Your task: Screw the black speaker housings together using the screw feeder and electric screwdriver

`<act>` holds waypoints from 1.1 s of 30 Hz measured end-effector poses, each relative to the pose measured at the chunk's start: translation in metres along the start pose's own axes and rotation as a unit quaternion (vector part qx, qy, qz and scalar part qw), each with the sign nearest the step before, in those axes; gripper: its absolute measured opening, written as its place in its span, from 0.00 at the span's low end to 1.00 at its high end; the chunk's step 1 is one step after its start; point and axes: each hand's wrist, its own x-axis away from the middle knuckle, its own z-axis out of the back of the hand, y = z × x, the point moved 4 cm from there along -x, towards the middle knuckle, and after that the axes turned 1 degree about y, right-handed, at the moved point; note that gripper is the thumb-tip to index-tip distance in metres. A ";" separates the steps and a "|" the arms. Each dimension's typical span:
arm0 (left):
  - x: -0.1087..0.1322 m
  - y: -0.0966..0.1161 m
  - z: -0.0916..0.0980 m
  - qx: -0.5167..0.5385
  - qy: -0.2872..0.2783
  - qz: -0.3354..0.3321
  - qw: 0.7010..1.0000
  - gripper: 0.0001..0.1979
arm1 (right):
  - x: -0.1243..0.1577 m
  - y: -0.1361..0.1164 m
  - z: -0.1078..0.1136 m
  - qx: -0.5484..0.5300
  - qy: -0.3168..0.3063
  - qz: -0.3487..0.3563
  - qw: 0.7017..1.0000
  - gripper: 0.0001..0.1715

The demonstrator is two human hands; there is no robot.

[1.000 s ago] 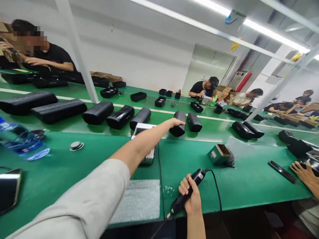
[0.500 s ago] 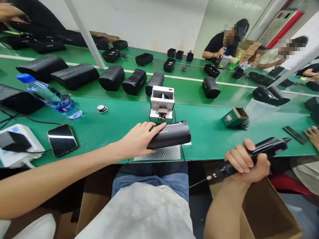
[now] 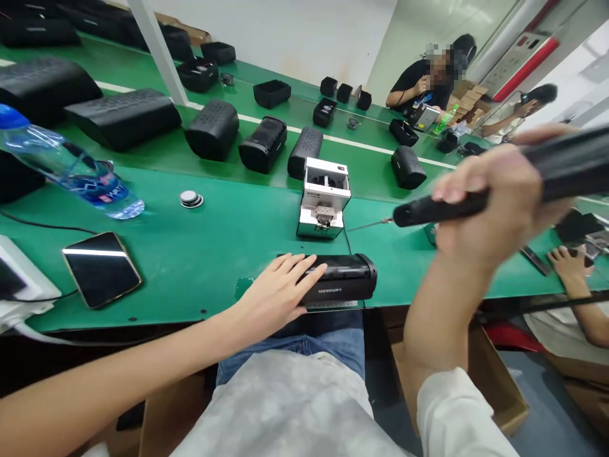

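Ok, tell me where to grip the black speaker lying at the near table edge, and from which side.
Grip the black speaker across its mid-body, from above. It lies lengthwise along the near edge of the table, a long rounded bar, probably slim enough for fingers and thumb to span. The left hand rests flat on its left end; the right end is free.

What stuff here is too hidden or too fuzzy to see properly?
All in the head view:
- The right hand and its electric screwdriver are blurred. The tool's back end runs off the right edge.
- The left hand covers the left end of the black speaker.
- The white device is cut off by the left edge.
- The round thing is too small to identify.
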 end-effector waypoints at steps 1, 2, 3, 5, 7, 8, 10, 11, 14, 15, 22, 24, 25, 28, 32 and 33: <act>0.009 -0.007 -0.001 0.044 0.021 0.018 0.999 0.55 | 0.004 0.014 -0.014 -0.003 -0.011 0.007 1.000 0.08; 0.018 -0.015 -0.003 0.092 0.043 0.045 0.994 0.58 | 0.007 0.028 -0.025 0.004 -0.026 0.005 1.000 0.08; 0.027 -0.023 -0.007 0.142 0.062 0.078 0.985 0.62 | 0.009 0.041 -0.034 0.010 -0.039 0.002 0.999 0.08; 0.040 -0.035 -0.019 0.238 0.082 0.133 0.959 0.68 | 0.011 0.062 -0.046 0.028 -0.065 -0.020 0.997 0.15; 0.046 -0.040 -0.033 0.304 0.085 0.152 0.937 0.70 | 0.012 0.076 -0.054 0.048 -0.088 -0.042 0.994 0.22; 0.046 -0.041 -0.039 0.321 0.087 0.147 0.932 0.69 | 0.012 0.080 -0.057 0.061 -0.098 -0.050 0.992 0.25; 0.044 -0.041 -0.046 0.324 0.101 0.120 0.933 0.65 | 0.012 0.086 -0.063 0.086 -0.113 -0.055 0.988 0.30; 0.042 -0.042 -0.048 0.315 0.113 0.105 0.936 0.63 | 0.012 0.089 -0.066 0.094 -0.120 -0.056 0.987 0.32; 0.035 -0.047 -0.053 0.294 0.140 0.084 0.942 0.62 | 0.012 0.098 -0.071 0.106 -0.131 -0.071 0.983 0.34; 0.034 -0.049 -0.055 0.295 0.145 0.083 0.941 0.63 | 0.012 0.101 -0.072 0.110 -0.131 -0.079 0.982 0.33; 0.034 -0.054 -0.065 0.351 0.146 0.108 0.919 0.75 | 0.011 0.114 -0.068 0.130 -0.080 -0.100 0.983 0.31; 0.034 -0.054 -0.066 0.359 0.135 0.119 0.916 0.76 | 0.012 0.113 -0.069 0.123 -0.068 -0.095 0.985 0.27; 0.033 -0.054 -0.066 0.362 0.128 0.122 0.915 0.76 | 0.012 0.112 -0.069 0.123 -0.065 -0.092 0.986 0.25; 0.032 -0.054 -0.065 0.365 0.109 0.126 0.916 0.75 | 0.014 0.108 -0.069 0.125 -0.065 -0.085 0.986 0.19; 0.030 -0.054 -0.064 0.366 0.096 0.129 0.917 0.73 | 0.015 0.100 -0.067 0.103 -0.080 -0.083 0.988 0.16; 0.030 -0.054 -0.064 0.366 0.095 0.129 0.917 0.72 | 0.015 0.096 -0.068 0.098 -0.082 -0.088 0.988 0.15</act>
